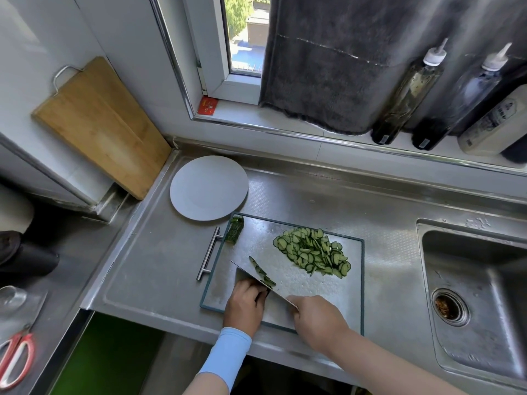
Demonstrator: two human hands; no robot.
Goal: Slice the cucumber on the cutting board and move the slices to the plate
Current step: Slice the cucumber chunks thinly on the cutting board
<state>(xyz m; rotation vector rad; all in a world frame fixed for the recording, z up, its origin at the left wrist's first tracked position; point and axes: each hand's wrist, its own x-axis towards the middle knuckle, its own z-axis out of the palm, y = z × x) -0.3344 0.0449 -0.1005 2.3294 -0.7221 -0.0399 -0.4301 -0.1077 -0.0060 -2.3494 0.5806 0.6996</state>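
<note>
Right now we are working at the near edge of the cutting board [310, 289], which lies on the steel counter [159, 269] with the sink [470, 280] off to its right. Our right hand [316, 315] is closed around the handle of the knife [245, 273], whose blade runs diagonally toward the board's left edge. A short row of thin green slices clings [262, 273] along the blade's far face. Our left hand [245, 297], in a pale blue sleeve, sits against the blade's near-left face with its fingers curled down; we cannot tell whether they hold anything beneath. The heap of cucumber slices [312, 252] lies toward the board's far right corner, well apart from the knife. A dark green cucumber stub [235, 230] rests at the far left corner. The round white plate [209, 188] sits on the counter just beyond that corner.
</note>
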